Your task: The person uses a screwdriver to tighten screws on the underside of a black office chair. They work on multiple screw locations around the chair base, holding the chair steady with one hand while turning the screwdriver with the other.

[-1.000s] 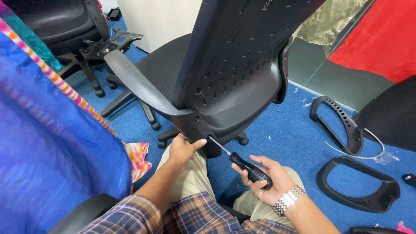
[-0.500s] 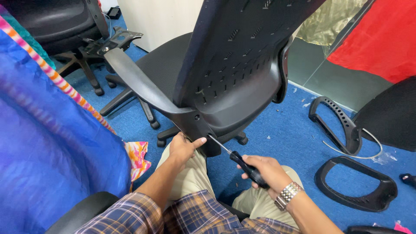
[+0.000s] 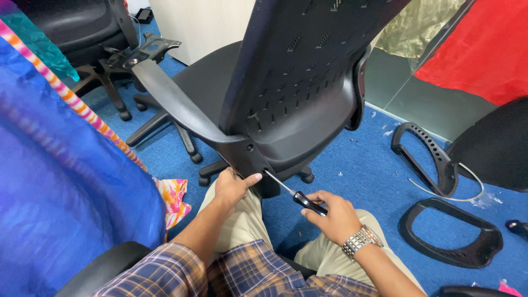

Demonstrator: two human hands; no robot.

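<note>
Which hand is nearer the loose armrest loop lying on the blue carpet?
Right. The right hand, gripping the screwdriver, is closer to the armrest loop; the left hand rests against the chair's back bracket, farther away.

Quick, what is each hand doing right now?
Left hand: open, pressed against the chair armrest bracket.
Right hand: closed around the screwdriver.
</note>
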